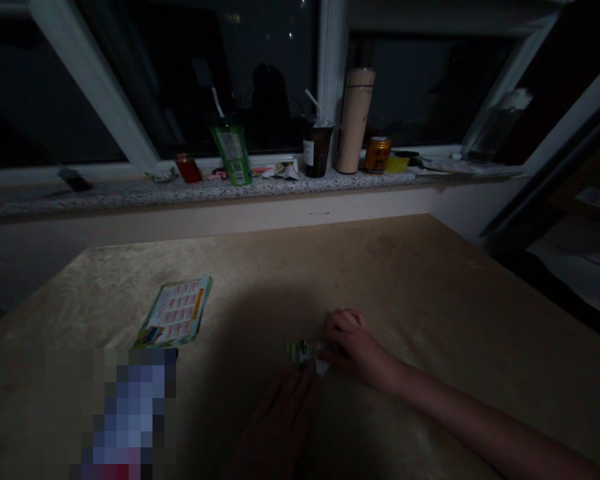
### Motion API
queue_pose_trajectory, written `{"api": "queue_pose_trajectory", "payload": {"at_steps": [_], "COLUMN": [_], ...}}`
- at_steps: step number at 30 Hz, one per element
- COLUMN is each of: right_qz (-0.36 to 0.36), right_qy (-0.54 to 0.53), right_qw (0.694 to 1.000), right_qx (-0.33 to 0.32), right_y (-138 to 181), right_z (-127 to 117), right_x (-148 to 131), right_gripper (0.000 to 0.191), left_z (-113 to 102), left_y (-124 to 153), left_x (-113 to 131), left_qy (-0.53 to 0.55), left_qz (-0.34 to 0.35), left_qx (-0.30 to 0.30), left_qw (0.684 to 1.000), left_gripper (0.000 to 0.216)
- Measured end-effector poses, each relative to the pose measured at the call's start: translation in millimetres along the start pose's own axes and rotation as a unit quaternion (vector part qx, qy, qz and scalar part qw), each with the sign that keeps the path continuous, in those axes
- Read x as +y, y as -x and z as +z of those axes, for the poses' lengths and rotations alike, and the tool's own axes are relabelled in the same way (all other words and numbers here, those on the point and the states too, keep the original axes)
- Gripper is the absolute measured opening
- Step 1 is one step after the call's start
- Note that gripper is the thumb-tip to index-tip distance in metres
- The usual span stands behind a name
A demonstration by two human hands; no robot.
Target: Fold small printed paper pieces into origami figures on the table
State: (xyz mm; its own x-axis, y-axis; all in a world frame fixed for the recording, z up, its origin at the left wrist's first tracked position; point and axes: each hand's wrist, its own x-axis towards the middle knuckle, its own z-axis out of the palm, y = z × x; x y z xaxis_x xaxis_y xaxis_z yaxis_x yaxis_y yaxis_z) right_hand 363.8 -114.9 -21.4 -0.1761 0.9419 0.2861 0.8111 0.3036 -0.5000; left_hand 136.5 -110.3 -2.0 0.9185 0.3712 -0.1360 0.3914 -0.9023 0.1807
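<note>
On the dim table lies a small green-and-white piece (300,351), perhaps folded paper or a packet; its kind is too dark to make out. My right hand (353,343) is closed at its right end, fingers curled, and a white corner shows below the thumb. My left hand (283,407) rests in deep shadow just below the piece. Its fingers are stretched out flat, and the fingertips reach the piece's lower edge. To the left lies a small stack of green-bordered printed leaflets (179,310).
A pixelated blue patch (130,407) covers the lower left. Along the granite windowsill (275,190) stand a green carton-like drink container (234,153) with a straw, a dark drink cup (317,152), a beige thermos (355,123), an orange can (378,155) and a red jar (188,168).
</note>
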Motion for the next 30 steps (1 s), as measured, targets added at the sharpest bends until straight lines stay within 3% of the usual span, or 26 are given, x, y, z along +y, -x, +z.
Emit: {"api": "queue_pose_trajectory", "payload": {"at_steps": [9,23,30], "right_qz": [-0.011,0.005,0.009], "right_qy": [0.042,0.006,0.013], "right_qw": [0.999,1.0,1.0], "right_qx": [0.009,0.007,-0.005], "right_y": [-3,-5,-6], "right_z": [4,6,3], "right_x": [2,4,3], "right_gripper": [0.016,0.018,0.018], "left_z": [-10,-16,-17], "left_y": [2,3,4], "left_x": [-4,-5,-13], "left_qy": [0.051,0.043,0.068], "left_qz": [-0.003,0.008,0.019], "left_qx": [-0.002,0.031,0.026], "left_qw": [0.999,0.999,0.997], "left_gripper": [0.074,0.071,0.087]}}
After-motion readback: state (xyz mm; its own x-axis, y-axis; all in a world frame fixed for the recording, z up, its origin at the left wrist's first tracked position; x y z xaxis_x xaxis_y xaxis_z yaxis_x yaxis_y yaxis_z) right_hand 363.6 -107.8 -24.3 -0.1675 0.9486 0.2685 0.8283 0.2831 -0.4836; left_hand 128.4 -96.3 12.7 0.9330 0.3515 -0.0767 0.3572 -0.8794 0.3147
